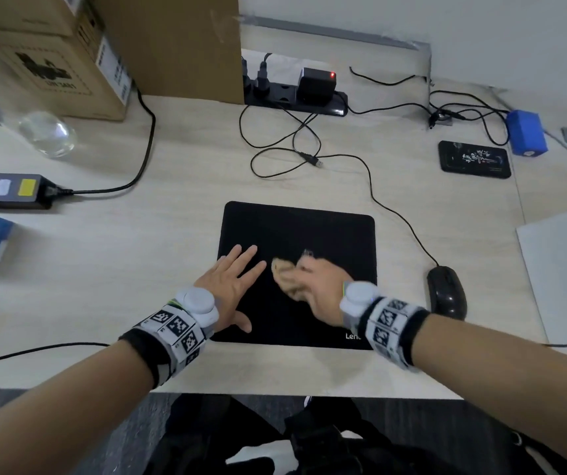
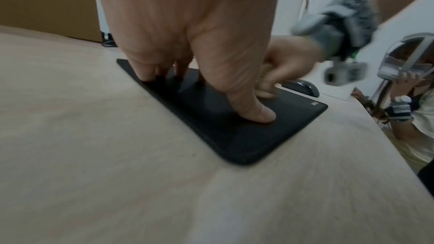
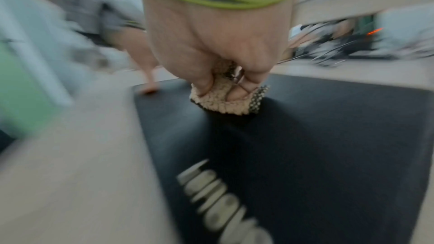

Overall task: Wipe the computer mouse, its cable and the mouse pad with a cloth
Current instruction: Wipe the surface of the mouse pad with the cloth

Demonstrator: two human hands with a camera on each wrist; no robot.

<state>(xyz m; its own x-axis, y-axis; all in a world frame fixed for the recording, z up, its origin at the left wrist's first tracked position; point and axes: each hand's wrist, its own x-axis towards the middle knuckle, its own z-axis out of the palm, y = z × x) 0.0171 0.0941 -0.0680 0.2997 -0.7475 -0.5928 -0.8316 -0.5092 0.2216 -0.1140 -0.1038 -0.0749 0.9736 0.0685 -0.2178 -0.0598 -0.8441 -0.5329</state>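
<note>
Right hand [image 1: 312, 281] grips bunched beige fleecy cloth [image 3: 223, 102] on black rectangular fabric mouse pad [image 1: 326, 231]. Left hand [image 1: 230, 286], fingers flat, pins pad's left side. Unwiped area lies beyond and right of the cloth, nearer the right hand.

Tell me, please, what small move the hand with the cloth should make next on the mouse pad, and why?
Probably sweep the cloth toward the pad's far right part. The right hand grips it mid-pad beside the left hand, which presses the mouse pad flat, so the pad should not slide.

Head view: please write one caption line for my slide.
Left hand presses flat on black rectangular mouse pad while right hand rubs it with beige fluffy cloth.
</note>
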